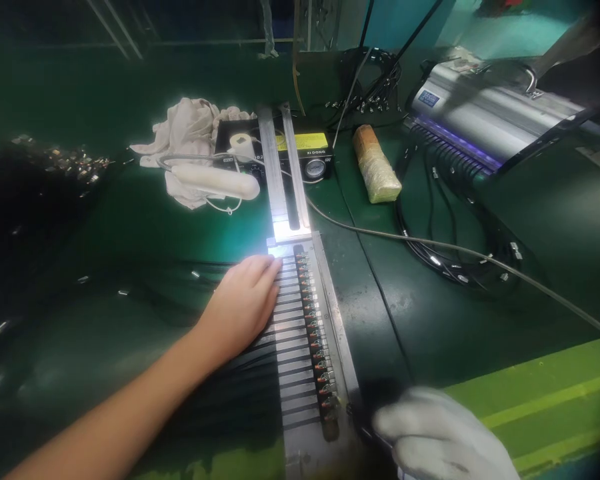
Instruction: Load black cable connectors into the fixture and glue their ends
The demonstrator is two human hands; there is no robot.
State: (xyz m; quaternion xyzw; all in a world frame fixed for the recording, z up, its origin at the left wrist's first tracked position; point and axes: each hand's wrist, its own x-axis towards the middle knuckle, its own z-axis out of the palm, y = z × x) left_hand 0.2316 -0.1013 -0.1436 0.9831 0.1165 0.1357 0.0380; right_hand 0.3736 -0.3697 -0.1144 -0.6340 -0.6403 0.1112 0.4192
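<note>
My bare left hand (243, 300) rests on the left edge of a long metal jig (295, 400), over thin black cables (265, 337) that lie in its slots. Its fingers are bent and close together; their undersides, and anything between them, are hidden. Along the jig runs a row of small cable ends (315, 327) with bare copper-coloured and metal tips. At the lower right, my white-gloved right hand (443, 433) is blurred and closed around a slim dark tool (363, 423), whose front reaches the jig's right edge near the lower cable ends.
Behind the jig stand a black control box (315, 167) with a gauge, a white lamp (220, 181) and a crumpled cloth (185, 130). A wrapped block (377, 167), a silver machine with violet light (495, 117) and coiled cables (445, 260) are on the right. A hose (430, 241) crosses the table.
</note>
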